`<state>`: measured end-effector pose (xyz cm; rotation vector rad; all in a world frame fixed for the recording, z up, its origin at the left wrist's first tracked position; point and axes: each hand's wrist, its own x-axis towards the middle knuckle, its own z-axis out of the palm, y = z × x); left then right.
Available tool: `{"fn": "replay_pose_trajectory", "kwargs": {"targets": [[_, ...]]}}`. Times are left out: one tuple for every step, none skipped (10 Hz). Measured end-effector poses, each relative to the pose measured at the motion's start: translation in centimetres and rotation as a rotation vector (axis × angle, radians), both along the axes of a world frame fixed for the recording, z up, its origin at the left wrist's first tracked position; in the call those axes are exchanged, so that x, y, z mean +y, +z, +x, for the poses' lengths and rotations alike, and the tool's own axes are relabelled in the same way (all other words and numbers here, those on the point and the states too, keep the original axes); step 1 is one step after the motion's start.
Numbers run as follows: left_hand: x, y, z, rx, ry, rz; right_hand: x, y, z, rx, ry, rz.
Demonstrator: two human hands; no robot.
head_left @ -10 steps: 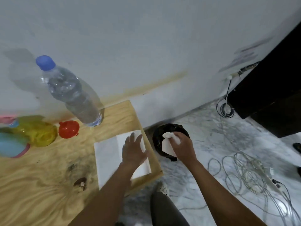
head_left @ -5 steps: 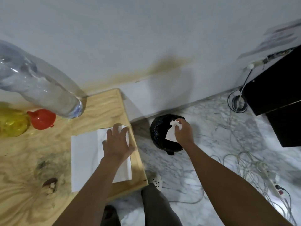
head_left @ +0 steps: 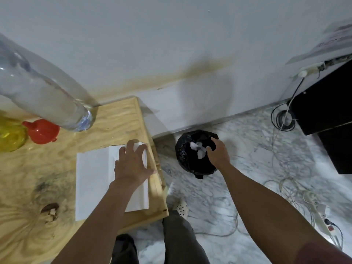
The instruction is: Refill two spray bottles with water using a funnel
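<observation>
Stage is judged to be clean-up; the fill levels cannot be verified. The funnel [head_left: 42, 131] lies idle on the tabletop [head_left: 28, 187], in no bottle.

Counted:
- one funnel
- one spray bottle [head_left: 10, 136] just left of the funnel, the second not in view
- one water bottle [head_left: 47, 96] just behind the funnel
- one paper sheet [head_left: 93, 174] to its right
- one bin [head_left: 186, 162] on the floor, well right

The left hand [head_left: 131, 164] presses flat on the sheet. The right hand [head_left: 217, 153] is over the bin at a white wad [head_left: 198, 147]; its grip cannot be told.

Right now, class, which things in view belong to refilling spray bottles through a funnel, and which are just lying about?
For the job: clear water bottle, red funnel, yellow bottle.

Lying about: white paper sheet under the left hand, black bin with crumpled tissue, floor cables, power strip.
</observation>
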<state>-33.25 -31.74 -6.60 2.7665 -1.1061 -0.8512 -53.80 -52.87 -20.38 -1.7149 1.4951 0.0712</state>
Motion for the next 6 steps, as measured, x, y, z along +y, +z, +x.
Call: {"fn": "replay_pose_trajectory", "kwargs": {"targets": [[0.0,-0.1,-0.1,0.003,0.01,-0.027,1.0,0.3,0.0,-0.057,-0.027,0.009],[0.0,-0.1,0.0,0.014,0.019,-0.033,2.1,1.7,0.5,-0.089,-0.008,-0.029],[-0.1,0.3,0.0,0.019,0.003,-0.004,3.2,3.8,1.2,-0.14,0.01,-0.047],[-0.1,1.4,0.0,0.036,-0.035,0.022,4.7,7.1,2.6,-0.215,0.047,-0.053],[0.4,3.3,0.5,0.063,-0.028,-0.049,6.2,10.9,4.4,-0.259,0.139,-0.068],[0.8,6.2,1.1,0.169,0.049,-0.194,7.8,15.5,7.1,-0.36,0.199,-0.13]]}}
